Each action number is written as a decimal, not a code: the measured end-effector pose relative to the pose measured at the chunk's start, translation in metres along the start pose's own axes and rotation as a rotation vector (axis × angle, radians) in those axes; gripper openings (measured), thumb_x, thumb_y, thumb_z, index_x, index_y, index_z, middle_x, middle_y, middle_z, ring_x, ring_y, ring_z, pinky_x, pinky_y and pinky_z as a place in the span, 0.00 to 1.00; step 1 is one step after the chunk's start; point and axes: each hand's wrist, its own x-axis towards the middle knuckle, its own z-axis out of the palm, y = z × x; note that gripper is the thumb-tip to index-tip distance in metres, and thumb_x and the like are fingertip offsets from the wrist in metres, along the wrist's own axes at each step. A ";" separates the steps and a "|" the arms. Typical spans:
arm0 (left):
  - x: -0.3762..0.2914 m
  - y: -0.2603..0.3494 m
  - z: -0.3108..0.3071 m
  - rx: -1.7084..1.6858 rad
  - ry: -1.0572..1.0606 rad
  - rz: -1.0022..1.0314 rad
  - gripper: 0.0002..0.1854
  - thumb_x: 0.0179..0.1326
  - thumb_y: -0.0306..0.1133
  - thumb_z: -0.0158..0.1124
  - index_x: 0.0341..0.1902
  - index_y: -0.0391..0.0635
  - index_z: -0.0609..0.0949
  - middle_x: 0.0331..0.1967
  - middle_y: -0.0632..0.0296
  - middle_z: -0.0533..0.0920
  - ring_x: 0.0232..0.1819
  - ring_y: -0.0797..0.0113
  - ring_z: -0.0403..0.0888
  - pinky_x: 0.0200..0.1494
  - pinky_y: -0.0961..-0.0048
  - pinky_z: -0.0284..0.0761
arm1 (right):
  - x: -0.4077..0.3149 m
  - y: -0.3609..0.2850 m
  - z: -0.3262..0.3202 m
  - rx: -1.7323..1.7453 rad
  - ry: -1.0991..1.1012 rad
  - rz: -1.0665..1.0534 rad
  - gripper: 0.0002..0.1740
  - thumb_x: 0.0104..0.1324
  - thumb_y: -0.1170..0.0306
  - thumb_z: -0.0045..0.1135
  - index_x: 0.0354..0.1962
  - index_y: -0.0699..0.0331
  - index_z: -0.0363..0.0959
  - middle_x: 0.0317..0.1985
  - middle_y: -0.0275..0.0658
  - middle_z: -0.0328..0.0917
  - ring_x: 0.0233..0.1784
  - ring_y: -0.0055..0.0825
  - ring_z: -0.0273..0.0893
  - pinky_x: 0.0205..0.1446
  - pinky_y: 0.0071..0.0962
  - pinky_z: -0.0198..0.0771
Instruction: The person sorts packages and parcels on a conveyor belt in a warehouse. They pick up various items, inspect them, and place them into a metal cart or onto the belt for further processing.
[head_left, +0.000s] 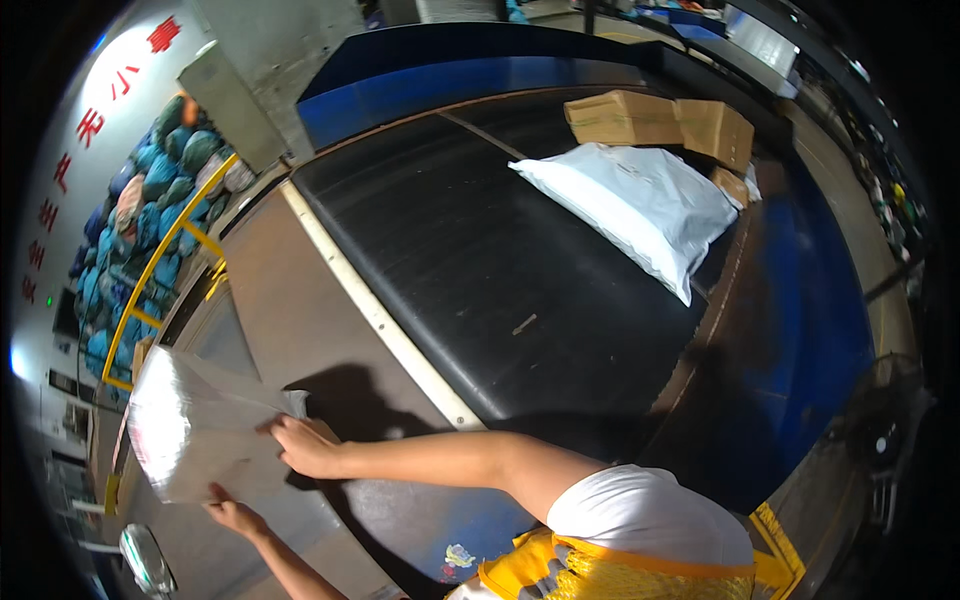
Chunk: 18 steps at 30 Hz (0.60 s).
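My right hand (304, 448) grips the upper right edge of a thin, shiny plastic-wrapped parcel (202, 431). At the parcel's lower edge, my left hand (236, 516) pinches it from below. The parcel is tilted above a worn metal chute (360, 495), left of a pale strip (382, 326) that borders a black conveyor belt (480, 262). On the belt's far right side lies a large white poly mailer (637, 195), with cardboard boxes (626, 118) behind it.
Blue metal side walls (795, 300) edge the belt. A yellow railing (161, 262) stands at the left before a heap of tied sacks (169, 165). A small shiny wrapped item (146, 559) is at the lower left. A fan (885, 442) stands at the right.
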 end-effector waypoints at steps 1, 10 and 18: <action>0.000 -0.053 -0.020 -0.006 0.001 -0.022 0.21 0.73 0.36 0.52 0.59 0.30 0.70 0.57 0.49 0.73 0.54 0.62 0.73 0.59 0.64 0.71 | -0.010 -0.003 -0.006 0.100 -0.181 0.146 0.28 0.59 0.74 0.59 0.59 0.57 0.67 0.58 0.41 0.68 0.54 0.39 0.75 0.56 0.35 0.72; 0.005 -0.104 -0.063 0.348 0.224 -0.381 0.23 0.55 0.18 0.49 0.56 0.27 0.75 0.50 0.49 0.80 0.46 0.59 0.80 0.51 0.62 0.79 | -0.080 0.092 -0.291 -0.854 0.470 0.407 0.20 0.53 0.67 0.65 0.46 0.60 0.76 0.47 0.45 0.75 0.51 0.48 0.72 0.57 0.42 0.69; 0.070 -0.083 -0.045 0.601 0.275 -0.190 0.08 0.64 0.29 0.56 0.40 0.39 0.81 0.30 0.52 0.84 0.31 0.70 0.77 0.38 0.69 0.73 | -0.381 0.269 -0.594 -1.323 0.492 1.451 0.51 0.49 0.43 0.68 0.65 0.61 0.61 0.58 0.55 0.71 0.63 0.51 0.67 0.62 0.46 0.66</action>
